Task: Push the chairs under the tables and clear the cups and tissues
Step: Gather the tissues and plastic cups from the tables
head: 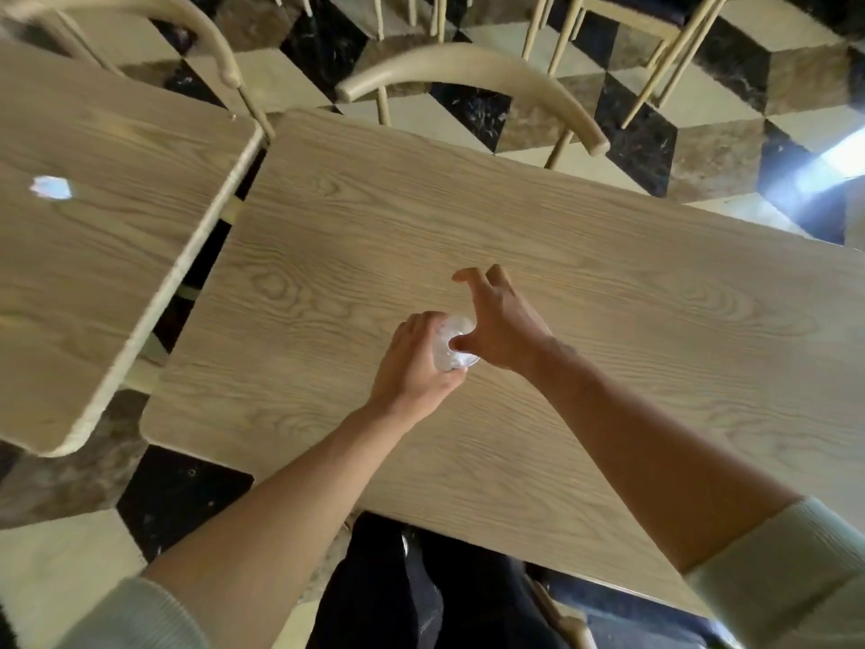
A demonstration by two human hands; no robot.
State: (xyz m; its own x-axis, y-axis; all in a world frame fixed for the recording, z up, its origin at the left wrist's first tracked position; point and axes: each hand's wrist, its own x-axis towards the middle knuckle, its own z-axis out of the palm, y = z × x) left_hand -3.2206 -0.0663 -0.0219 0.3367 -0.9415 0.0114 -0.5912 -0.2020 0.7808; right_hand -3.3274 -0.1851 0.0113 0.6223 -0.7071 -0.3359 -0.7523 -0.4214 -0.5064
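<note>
A clear plastic cup [455, 345] with something white and crumpled inside stands over the middle of the light wooden table [608, 292]. My left hand [414, 363] is wrapped around the cup from the left. The thumb of my right hand [501, 320] presses into the cup's mouth while its fingers are spread apart above the table. A pale chair [472, 72] stands at the table's far edge, its curved backrest close against it. A second chair [206, 35] stands at the far side of the left table.
A second wooden table [93, 255] sits to the left, separated by a narrow gap, with a bright light patch [51, 187] on it. The floor [702, 110] is patterned in black, brown and cream. More chair legs [678, 53] stand at the back.
</note>
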